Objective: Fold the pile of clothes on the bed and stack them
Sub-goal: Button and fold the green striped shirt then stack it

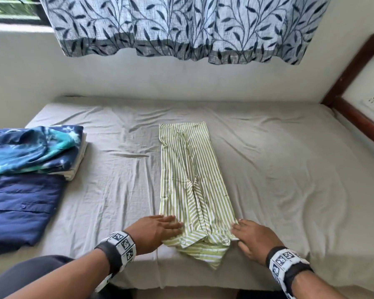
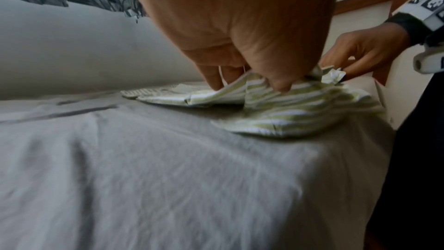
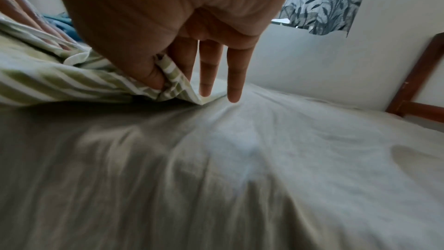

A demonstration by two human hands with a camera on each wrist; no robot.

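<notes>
My green-striped shirt [image 1: 192, 180] lies folded into a long narrow strip in the middle of the bed [image 1: 289, 169], its collar end nearest me. My left hand [image 1: 154, 230] pinches the shirt's near left corner, thumb and fingers curled into the cloth. My right hand [image 1: 255, 238] pinches the near right corner between thumb and forefinger, the other fingers [image 3: 234, 75] straight and pointing down at the sheet. Well left of the shirt sits a stack of folded clothes [image 1: 37, 147], with a navy shirt [image 1: 20, 210] just beside it.
</notes>
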